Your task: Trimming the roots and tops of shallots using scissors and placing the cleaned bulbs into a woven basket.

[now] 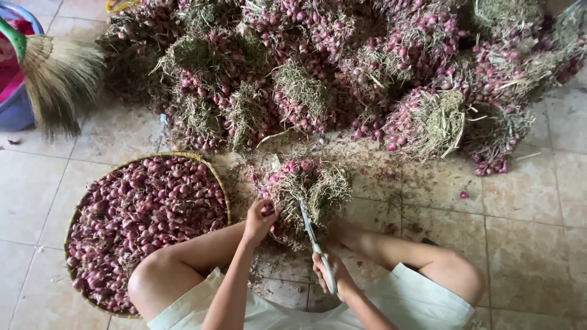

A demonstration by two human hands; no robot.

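Hands [260, 219] on shallot bunch [302, 189], knife [315, 241]

A basket [217, 177] of shallots [140, 220] sits left of the shallot bundle [306, 189], the heap [342, 67] behind both on the floor [538, 201].

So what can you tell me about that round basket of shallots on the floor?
The basket is a shallow, round tray with a thin yellowish woven-looking rim. It lies flat on the tiled floor, on the person's left, beside their bent left knee, which hides part of its near edge. It is heaped full of small reddish-purple shallots, trimmed of their stalks, with bits of dry root showing. Neither hand touches it.
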